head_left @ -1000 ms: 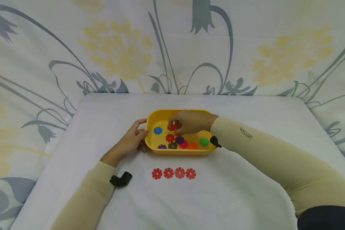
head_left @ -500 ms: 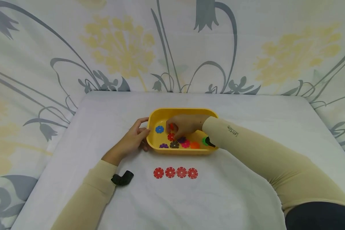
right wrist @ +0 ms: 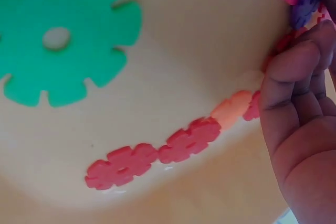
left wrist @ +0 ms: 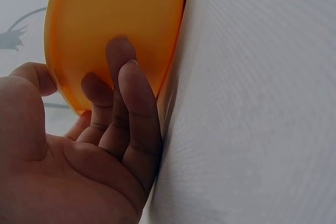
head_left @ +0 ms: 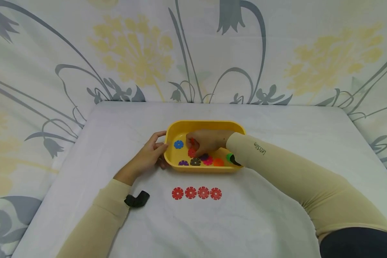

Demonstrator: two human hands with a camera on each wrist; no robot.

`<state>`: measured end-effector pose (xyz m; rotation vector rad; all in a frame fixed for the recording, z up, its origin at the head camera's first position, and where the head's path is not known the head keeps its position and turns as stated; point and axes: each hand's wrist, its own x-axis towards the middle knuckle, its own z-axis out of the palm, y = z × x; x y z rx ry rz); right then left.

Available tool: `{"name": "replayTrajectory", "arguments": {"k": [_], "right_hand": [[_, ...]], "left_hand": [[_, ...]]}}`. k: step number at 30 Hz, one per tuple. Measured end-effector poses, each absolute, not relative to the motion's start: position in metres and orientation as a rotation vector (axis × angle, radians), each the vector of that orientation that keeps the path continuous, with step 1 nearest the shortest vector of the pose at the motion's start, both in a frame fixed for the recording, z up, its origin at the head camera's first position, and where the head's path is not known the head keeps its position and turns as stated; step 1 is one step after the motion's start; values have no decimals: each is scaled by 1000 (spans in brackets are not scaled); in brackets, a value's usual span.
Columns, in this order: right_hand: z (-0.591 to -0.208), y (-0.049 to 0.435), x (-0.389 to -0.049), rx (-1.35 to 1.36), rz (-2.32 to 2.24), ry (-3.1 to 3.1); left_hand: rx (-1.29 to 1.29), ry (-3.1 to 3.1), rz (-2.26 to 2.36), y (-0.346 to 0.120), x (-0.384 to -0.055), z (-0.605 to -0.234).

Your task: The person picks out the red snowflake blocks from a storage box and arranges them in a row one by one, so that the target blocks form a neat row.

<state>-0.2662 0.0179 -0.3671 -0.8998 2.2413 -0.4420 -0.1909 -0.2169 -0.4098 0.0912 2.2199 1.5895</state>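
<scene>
My left hand (head_left: 148, 152) holds the left end of a shallow yellow tray (head_left: 206, 170); in the left wrist view its fingers lie against the outer wall. My right hand (head_left: 209, 139) reaches down inside the tray, fingers curled and fingertips at a red notched interlocking disc (head_left: 191, 153), which it pinches; the grip is partly hidden. Around it lie a blue disc (head_left: 178, 144), a dark brown disc (head_left: 195, 161), purple discs (head_left: 183, 163), a pink disc (head_left: 208, 161) and an orange disc (head_left: 218, 162). The right wrist view shows a green disc (right wrist: 100, 35) up close.
Several red discs (head_left: 190, 192) form a straight row on the white cloth (head_left: 261, 222), in front of the tray. A floral curtain (head_left: 193, 53) stands behind the table. Black wrist pieces (head_left: 137, 199) sit on both sleeves.
Over the last second my right hand has sunk lower and nearer in the tray, its sleeve now partly covering the green disc. The left hand keeps its hold on the tray; the view shifted slightly.
</scene>
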Motion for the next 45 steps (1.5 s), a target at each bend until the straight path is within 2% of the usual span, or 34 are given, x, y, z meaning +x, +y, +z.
{"name": "replayTrajectory", "arguments": {"k": [9,15,22,28,36,45], "right_hand": [[-361,18,-266,-919,-491,2260],[-342,27,-265,-890,-512,2301],[-307,55,-255,-880,-729,2342],[-294,98,-227,-900,-965,2377],[-304,147,-175,-862,-1152,2366],[-345,151,-137,-844,-1171,2285]], "left_hand": [[118,2221,1583,-218,-192,-412],[108,2217,1584,-218,-191,-410],[84,2211,1592,-217,-191,-410],[91,2225,1572,-216,-190,-408],[80,2227,1565,-215,-190,-409],[100,2221,1570,-217,-192,-413]]}}
